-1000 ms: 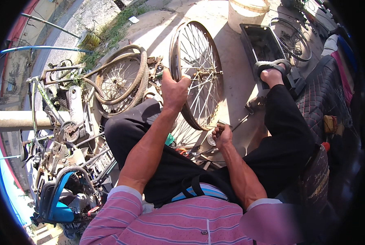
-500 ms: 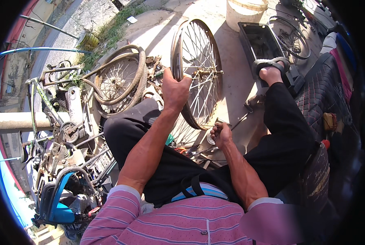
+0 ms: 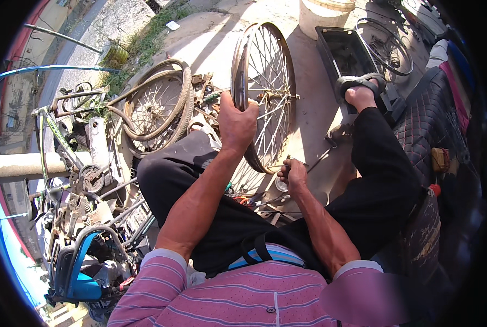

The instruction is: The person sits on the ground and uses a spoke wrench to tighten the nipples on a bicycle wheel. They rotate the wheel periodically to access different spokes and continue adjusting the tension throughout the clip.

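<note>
Bicycle wheel [image 3: 265, 92]: spoked, upright between the knees on sunlit concrete floor [image 3: 314, 109]. Left hand [image 3: 237, 122] clamped over its rim. Right hand [image 3: 292, 175] clenched on a thin tool at the rim's lower edge. Tyred wheel [image 3: 156, 106] and scrap crowd the left; black tray [image 3: 347, 54] and pale bucket [image 3: 322, 13] beyond; open floor between.
</note>
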Demonstrator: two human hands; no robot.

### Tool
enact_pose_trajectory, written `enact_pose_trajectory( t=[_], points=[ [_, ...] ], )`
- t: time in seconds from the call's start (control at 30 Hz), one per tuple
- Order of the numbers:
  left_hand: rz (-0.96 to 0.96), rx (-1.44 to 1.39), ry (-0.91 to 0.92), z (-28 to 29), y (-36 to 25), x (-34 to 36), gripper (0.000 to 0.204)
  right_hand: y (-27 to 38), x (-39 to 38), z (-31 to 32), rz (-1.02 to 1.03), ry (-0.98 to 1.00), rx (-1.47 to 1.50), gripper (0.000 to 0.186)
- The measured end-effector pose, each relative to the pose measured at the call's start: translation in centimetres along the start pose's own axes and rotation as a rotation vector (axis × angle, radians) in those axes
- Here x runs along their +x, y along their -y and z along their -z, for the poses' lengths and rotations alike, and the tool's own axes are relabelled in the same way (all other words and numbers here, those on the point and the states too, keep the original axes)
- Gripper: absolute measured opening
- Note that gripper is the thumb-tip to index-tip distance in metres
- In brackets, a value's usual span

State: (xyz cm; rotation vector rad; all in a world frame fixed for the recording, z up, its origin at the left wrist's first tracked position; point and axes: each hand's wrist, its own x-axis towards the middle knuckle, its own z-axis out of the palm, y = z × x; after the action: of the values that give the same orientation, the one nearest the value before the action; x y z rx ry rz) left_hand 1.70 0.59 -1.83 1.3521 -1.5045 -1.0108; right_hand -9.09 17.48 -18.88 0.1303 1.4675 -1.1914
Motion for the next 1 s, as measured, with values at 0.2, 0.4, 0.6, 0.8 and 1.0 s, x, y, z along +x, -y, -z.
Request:
enact_pose_trajectory(
  t=[0.2,0.4,0.6,0.8,1.0],
  points=[
    [-0.025,0.018,0.004,-1.3,-0.3,-1.2,0.028,0.4,-5.3,-4.1,0.771,-0.004,-0.733,0.026],
    [-0.030,0.011,0.105,-1.7,-2.6,-1.7,0.028,2.3,-5.1,-1.4,0.650,0.211,-0.671,0.024],
    [-0.097,0.079,0.123,-1.8,-2.5,-1.6,0.028,3.0,-4.5,-1.1,0.778,0.299,-0.761,0.016],
    [-0.060,0.061,0.177,-1.8,-2.7,-1.7,0.027,2.4,-4.5,-1.0,0.787,0.304,-0.734,0.017],
    [-0.077,0.045,0.156,-1.8,-2.6,-1.3,0.028,2.5,-3.6,-0.8,0.672,0.311,-0.579,0.015]
  ],
)
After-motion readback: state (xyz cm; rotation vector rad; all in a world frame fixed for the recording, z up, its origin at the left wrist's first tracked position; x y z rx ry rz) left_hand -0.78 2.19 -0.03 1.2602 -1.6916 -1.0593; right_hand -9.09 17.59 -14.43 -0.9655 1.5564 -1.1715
